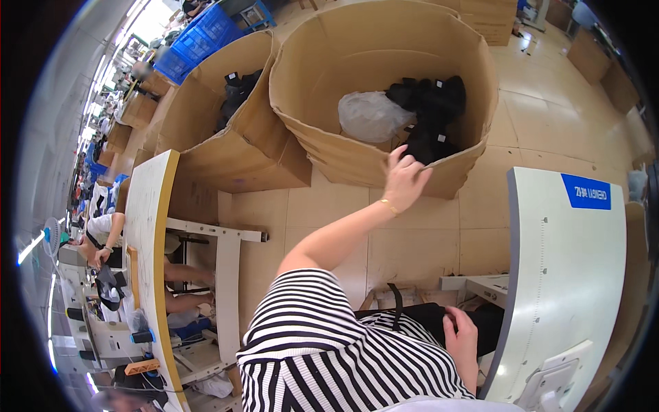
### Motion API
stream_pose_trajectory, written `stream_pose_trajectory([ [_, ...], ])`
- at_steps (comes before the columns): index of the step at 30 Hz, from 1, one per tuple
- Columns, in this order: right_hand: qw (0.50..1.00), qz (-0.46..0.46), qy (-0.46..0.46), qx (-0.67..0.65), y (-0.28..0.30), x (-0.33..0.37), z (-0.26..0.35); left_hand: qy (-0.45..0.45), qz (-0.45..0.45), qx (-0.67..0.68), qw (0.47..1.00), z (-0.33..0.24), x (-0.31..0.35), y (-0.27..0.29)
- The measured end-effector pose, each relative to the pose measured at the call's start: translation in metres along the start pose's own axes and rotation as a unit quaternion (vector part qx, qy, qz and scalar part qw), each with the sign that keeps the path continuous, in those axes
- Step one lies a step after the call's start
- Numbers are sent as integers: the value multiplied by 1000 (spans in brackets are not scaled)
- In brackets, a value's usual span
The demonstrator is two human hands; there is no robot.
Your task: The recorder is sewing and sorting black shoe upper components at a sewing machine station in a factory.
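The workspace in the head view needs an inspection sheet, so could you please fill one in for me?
Surface: white worktop at the right with a blue label; yellow-edged table at the left.
Job's things: black pieces with white tags in the large carton, beside a pale plastic bag; dark items in the left carton.
Clutter: orange block, lower left.
Hands: left hand at the large carton's near rim, fingers loosely bent, nothing seen in it; right hand by dark cloth at the lap, grip unclear.
Cables: nothing seen clearly.
Surroundings: tiled floor, blue crates, another person at the left.
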State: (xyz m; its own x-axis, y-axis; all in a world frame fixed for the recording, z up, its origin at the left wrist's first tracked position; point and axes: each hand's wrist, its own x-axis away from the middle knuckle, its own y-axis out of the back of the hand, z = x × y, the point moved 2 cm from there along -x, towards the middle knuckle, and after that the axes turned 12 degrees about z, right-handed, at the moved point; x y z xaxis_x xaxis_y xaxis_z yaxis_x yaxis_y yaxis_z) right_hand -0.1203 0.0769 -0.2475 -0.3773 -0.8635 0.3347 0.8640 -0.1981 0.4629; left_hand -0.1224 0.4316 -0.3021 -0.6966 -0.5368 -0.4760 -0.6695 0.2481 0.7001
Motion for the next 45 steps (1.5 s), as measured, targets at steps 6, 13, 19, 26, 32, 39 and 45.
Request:
stream_pose_trajectory([
  [6, 997, 0, 63, 52, 3, -20, 16, 88, 29, 14, 996, 85, 58, 101],
  [13, 992, 22, 96, 80, -4, -7, 16, 177, 24, -216, 960, 240, 52, 225],
  [19, 993, -28, 92, 73, 4, -6, 12, 127, -142, -505, 842, 117, 43, 152],
  [26, 990, -47, 100, 89, 7, -10, 21, 35, 492, -66, 867, -66, 85, 52],
  [32, 985, -89, 109, 103, 20, 2, 31, -33, 558, -74, 826, -13, 56, 94],
  [39, 988, -101, 82, 78, 5, 26, 10, -122, 801, -211, 547, -5, 118, 122],
  [45, 985, -106, 90, 101, 4, 30, 9, -81, 907, -281, 302, -27, 141, 124],
])
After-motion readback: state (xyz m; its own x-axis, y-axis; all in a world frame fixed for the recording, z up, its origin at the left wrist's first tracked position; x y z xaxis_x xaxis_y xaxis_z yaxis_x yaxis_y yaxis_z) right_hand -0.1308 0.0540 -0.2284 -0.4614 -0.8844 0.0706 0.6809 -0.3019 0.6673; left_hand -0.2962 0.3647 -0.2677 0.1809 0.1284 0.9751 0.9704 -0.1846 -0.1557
